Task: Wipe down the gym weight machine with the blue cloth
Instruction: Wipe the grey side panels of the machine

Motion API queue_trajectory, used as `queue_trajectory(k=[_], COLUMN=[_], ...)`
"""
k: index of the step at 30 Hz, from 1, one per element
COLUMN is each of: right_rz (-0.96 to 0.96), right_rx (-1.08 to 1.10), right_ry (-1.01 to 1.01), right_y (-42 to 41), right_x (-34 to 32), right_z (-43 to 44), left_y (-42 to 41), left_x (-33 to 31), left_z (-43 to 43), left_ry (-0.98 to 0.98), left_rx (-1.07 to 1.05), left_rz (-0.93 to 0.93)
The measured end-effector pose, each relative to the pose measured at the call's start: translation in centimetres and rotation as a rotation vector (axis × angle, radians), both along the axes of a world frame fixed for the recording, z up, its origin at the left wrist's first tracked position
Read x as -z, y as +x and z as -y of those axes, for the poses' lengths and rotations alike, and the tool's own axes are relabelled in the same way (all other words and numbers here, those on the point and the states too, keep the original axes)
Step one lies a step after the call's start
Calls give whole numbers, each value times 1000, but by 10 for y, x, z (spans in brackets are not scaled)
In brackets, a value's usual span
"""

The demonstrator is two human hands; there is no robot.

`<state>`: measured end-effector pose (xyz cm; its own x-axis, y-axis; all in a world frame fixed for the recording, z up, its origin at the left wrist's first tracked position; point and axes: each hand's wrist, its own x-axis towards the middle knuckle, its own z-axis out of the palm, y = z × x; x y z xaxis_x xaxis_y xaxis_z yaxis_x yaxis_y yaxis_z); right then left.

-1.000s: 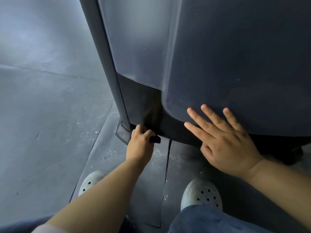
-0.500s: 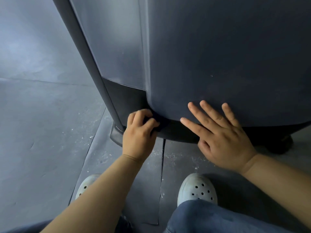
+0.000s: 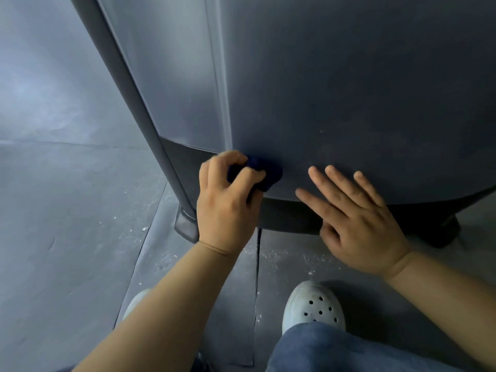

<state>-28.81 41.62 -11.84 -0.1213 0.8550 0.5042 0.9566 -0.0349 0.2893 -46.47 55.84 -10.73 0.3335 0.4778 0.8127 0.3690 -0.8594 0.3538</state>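
Observation:
The weight machine's dark grey curved shroud (image 3: 335, 89) fills the upper right of the head view. My left hand (image 3: 228, 202) grips a bunched dark blue cloth (image 3: 264, 171) and holds it against the shroud's lower edge, by the vertical seam. Most of the cloth is hidden under my fingers. My right hand (image 3: 357, 218) lies flat on the shroud just right of the cloth, fingers straight and spread, holding nothing.
The machine's black base (image 3: 290, 216) sits under the shroud, with a foot (image 3: 185, 224) at the left and another foot (image 3: 440, 232) at the right. Dusty grey floor mats (image 3: 67, 237) lie around it. My two white clogs (image 3: 314, 304) stand close to the base.
My left hand has risen with the cloth from the floor-level base edge up onto the shroud's lower rim. My right hand stays flat on the shroud.

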Motion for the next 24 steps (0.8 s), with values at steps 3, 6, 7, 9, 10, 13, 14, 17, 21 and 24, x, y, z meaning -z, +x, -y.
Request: queue_trajectory(k=[3, 6, 7, 9, 10, 13, 14, 17, 21, 24], right_rz=[-12, -18, -30, -52, -55, -57, -65, -87, -97, -110], right_rx=[30, 56, 63, 72, 69, 55, 61, 99, 126, 140], right_ry=[0, -9, -5, 2, 4, 8, 22, 35, 39, 21], right_y=[1, 1, 2, 4, 6, 12, 13, 13, 11, 7], right_x=[3, 7, 8, 10, 11, 9, 7, 4, 4, 8], right_z=[4, 9, 10, 12, 14, 18, 19, 22, 23, 25], left_y=[-6, -13, -12, -6, -1, 19, 25, 31, 11, -7], left_x=[59, 85, 78, 48, 26, -30, -39, -27, 53, 76], left_z=[2, 1, 3, 15, 22, 26, 23, 15, 9, 1], left_ry=[-144, -374, -342, -197, -123, 27, 49, 136, 90, -122], left_rx=[-46, -138, -130, -35, 17, 51, 46, 47, 129, 24], left_rz=[-198, -275, -238, -112, -40, 93, 112, 31, -372, -430])
